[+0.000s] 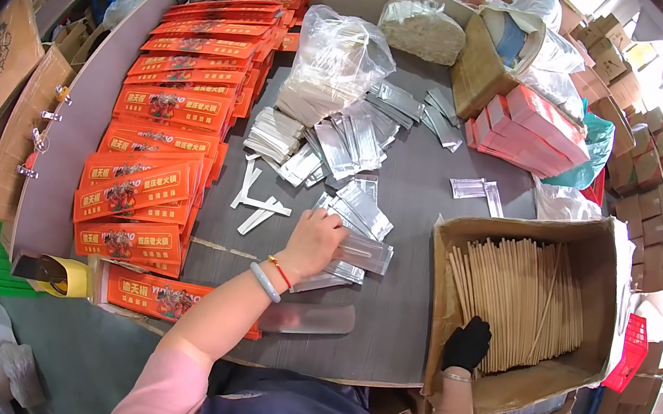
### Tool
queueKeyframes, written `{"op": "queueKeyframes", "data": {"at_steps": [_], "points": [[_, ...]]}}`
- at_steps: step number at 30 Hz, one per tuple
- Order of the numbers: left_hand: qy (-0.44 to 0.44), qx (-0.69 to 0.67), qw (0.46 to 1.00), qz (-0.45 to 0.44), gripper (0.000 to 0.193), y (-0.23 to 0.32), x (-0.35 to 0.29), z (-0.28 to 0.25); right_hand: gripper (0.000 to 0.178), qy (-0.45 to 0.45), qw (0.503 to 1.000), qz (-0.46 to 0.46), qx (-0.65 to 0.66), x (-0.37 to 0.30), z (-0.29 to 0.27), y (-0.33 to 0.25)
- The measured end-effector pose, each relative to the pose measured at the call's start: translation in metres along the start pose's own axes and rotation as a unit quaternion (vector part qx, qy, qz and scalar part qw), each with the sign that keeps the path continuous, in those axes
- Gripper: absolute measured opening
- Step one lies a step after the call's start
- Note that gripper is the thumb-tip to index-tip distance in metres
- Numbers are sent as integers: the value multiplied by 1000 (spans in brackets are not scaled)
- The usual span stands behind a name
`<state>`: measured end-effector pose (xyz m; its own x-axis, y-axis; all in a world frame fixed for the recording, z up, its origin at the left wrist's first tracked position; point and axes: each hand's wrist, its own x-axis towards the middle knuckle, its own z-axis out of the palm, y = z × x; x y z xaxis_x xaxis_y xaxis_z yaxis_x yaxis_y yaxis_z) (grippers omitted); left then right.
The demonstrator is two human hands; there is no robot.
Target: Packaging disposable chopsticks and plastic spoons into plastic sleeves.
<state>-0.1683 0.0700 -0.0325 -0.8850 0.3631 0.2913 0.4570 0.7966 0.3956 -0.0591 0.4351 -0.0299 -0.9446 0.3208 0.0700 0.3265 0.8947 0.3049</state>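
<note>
My bare left hand [316, 243] is at the middle of the table, its fingers closed on a small clear packet [367, 254]. Under and beyond it lies a loose pile of shiny flat packets [361, 209]. At the right, my right hand [466, 345], in a black glove, reaches over the near wall of a cardboard box [450, 249]. Its fingers curl at the near ends of the wooden chopsticks [526, 298] inside. A frosted plastic sleeve [309, 319] lies nearer the table edge, beside an orange printed chopstick sleeve [154, 294].
Overlapping stacks of orange printed sleeves [168, 104] line the left side. A clear bag of white packets [330, 63] stands at the back, near loose white packets [276, 133]. Pink-red packs [529, 129] lie at the right. Another person [538, 3] works beyond the divider.
</note>
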Motion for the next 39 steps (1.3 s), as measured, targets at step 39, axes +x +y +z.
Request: {"op": "queueKeyframes", "data": {"at_steps": [39], "points": [[-8,-58,994,-93,21,26,-174,-70,21,9,851,-312,421,-49,-74,-127]]}}
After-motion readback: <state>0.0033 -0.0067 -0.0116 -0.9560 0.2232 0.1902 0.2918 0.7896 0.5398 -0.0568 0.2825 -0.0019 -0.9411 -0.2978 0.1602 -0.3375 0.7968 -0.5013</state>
